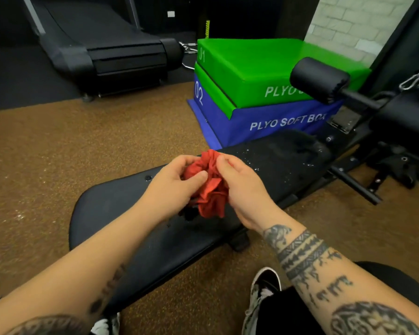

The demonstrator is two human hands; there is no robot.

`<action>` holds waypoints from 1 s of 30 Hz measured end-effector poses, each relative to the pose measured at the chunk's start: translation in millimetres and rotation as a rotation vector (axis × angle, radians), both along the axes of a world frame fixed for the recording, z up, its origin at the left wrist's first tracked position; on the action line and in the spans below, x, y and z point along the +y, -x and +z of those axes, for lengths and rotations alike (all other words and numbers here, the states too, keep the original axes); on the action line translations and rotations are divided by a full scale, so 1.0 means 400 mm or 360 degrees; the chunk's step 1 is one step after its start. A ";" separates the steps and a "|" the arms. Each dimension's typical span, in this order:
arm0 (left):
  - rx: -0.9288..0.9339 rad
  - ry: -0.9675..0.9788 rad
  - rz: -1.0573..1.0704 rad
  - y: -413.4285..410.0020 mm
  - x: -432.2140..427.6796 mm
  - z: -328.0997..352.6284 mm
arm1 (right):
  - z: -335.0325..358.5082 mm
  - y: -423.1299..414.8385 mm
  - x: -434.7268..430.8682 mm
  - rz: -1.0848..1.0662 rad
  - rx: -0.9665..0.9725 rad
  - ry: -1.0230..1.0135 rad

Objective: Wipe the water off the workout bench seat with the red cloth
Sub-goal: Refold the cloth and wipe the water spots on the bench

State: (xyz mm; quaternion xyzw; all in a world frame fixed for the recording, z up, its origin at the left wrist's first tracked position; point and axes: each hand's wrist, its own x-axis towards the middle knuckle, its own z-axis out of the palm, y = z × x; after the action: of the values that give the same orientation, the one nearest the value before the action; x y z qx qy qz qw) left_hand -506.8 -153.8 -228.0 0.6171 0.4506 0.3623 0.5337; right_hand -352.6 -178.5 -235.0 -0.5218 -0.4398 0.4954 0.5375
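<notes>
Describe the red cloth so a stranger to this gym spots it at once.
Find the long black workout bench on the brown floor. Above its middle, the left hand and right hand grip the red cloth. It is crumpled and red, unlike the smooth green box and blue box behind.

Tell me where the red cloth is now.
In the head view, the cloth is at centre, bunched between the left hand and right hand, above the bench.

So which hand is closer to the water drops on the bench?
Right. The right hand pinches the red cloth just beside the water drops; the left hand grips the cloth's far side.
</notes>
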 end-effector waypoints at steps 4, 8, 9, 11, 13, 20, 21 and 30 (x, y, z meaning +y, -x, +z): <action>-0.0419 0.0333 0.0155 -0.038 0.050 0.022 | 0.019 -0.065 0.036 0.0053 0.0125 0.0022; -0.0594 0.0564 0.0104 -0.041 0.055 0.035 | 0.045 -0.125 0.053 -0.0118 -0.0478 0.0002; -0.0568 0.0618 0.0060 -0.040 0.050 0.033 | 0.058 -0.137 0.053 -0.0086 -0.0377 0.0023; -0.0511 0.0719 -0.0060 -0.042 0.026 0.026 | 0.091 -0.155 0.041 0.0059 -0.0047 0.0098; -0.0446 0.0757 -0.0234 -0.048 -0.002 0.012 | 0.113 -0.172 0.029 0.0203 0.0049 0.0095; -0.0441 0.0540 -0.0446 -0.092 -0.015 0.035 | 0.127 -0.169 0.010 0.0214 -0.0031 0.0020; -0.0396 0.0462 -0.0447 -0.106 -0.016 0.048 | 0.127 -0.167 0.010 0.0193 -0.0008 0.0014; -0.1160 0.0576 -0.0198 -0.135 0.034 0.113 | 0.161 -0.284 -0.018 0.0526 -0.0199 -0.0012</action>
State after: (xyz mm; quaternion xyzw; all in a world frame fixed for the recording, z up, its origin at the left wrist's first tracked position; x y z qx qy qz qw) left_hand -452.6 -140.1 -182.7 0.3706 0.2503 0.4390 0.7793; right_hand -238.9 -185.8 -170.7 -0.4701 -0.5541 0.5420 0.4222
